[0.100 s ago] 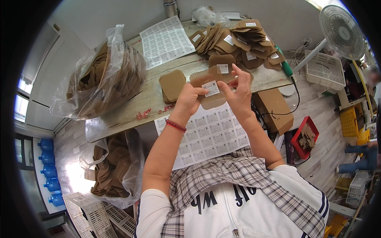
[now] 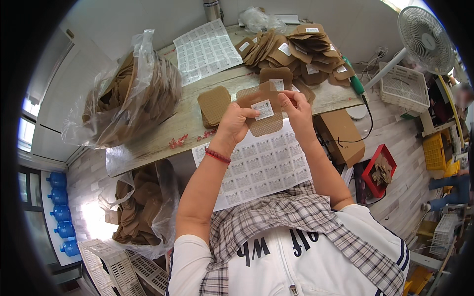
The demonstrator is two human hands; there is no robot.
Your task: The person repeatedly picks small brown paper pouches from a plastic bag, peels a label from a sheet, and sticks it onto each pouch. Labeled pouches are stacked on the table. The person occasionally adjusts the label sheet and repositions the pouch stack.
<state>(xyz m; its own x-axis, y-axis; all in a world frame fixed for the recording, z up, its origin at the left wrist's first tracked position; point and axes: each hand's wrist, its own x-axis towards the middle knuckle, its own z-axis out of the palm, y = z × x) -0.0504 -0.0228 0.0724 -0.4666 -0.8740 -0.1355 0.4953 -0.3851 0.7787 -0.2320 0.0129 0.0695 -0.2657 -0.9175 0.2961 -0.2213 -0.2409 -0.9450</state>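
My left hand [image 2: 234, 123] grips a brown mesh-textured pad [image 2: 266, 127] with rounded corners, its thumb resting by a white printed label [image 2: 262, 109] on the pad. At the pad's right edge, the thumb and index finger of my right hand [image 2: 298, 111] are pinched together; the fingertips partly hide what lies between them. Just beyond the pad, a labelled brown pad [image 2: 274, 74] lies on the table. To the left of my hands is a small stack of unlabelled pads [image 2: 214, 104]. A sheet of printed labels [image 2: 261, 170] spreads below my hands, over the table's near edge.
Labelled pads [image 2: 301, 49] are heaped at the back right, beside a green-handled tool [image 2: 356, 85] with a cord. Another label sheet [image 2: 206, 52] lies at the back. Plastic bags of brown pieces [image 2: 133, 93] stand left. A fan [image 2: 425, 42], carton [image 2: 340, 138] and red tray [image 2: 379, 170] are right.
My right hand's raised, spread fingers have come down and closed into a pinch at the pad's right edge. My left hand and the pad stay nearly in place.
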